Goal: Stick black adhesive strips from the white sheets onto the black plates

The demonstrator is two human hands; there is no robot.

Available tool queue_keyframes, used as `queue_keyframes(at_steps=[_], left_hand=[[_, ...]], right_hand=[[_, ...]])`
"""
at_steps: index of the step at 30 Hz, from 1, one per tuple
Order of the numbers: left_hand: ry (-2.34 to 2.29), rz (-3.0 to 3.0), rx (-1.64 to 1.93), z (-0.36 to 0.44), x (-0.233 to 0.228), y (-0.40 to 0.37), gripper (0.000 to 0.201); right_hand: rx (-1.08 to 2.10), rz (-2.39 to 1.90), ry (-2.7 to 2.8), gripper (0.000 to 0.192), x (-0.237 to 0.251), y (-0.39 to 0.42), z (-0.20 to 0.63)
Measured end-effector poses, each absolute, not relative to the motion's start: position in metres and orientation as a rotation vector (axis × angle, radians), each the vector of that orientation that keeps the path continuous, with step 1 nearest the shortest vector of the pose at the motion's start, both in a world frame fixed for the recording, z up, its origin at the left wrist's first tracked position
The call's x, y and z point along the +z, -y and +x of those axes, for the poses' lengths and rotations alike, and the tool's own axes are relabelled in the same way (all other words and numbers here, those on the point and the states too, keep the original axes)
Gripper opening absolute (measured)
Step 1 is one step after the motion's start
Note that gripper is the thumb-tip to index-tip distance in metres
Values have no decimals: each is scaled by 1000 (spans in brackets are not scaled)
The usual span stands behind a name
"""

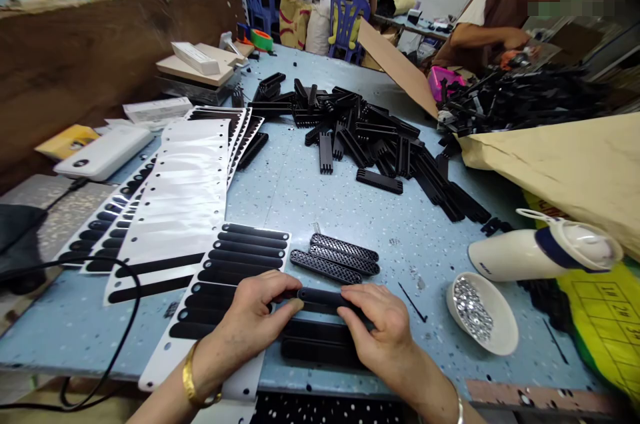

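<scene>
At lower centre of the frame, my left hand (260, 314) and right hand (383, 327) each pinched one end of a black strip (320, 299), held just above the blue table (300, 191). A sticker sheet (240, 257) lay beside it at left.
</scene>
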State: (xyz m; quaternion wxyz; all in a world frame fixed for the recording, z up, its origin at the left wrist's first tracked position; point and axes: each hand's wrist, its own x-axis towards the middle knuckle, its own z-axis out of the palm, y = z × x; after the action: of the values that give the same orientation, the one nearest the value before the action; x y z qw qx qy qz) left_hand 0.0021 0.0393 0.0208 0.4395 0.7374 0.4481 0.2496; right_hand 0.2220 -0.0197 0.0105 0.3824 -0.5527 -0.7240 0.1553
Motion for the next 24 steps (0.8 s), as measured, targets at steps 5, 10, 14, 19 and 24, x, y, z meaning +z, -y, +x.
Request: queue_keyframes(at_steps=[5, 10, 14, 19, 24], left_hand=[[-1118, 1840, 611, 2, 22, -40, 13], [-1112, 1834, 604, 2, 21, -39, 12], [-1127, 1831, 598, 1, 19, -38, 13], [-1127, 1800, 577, 1, 20, -40, 14], [-1151, 1787, 566, 3, 19, -41, 14]], right_hand=[[407, -1414, 1857, 14, 10, 20, 221], [410, -1422, 1851, 14, 8, 20, 220], [415, -1407, 1834, 13, 10, 19, 217], [413, -1401, 1791, 12, 12, 19, 215], [426, -1405, 1780, 13, 10, 20, 215]])
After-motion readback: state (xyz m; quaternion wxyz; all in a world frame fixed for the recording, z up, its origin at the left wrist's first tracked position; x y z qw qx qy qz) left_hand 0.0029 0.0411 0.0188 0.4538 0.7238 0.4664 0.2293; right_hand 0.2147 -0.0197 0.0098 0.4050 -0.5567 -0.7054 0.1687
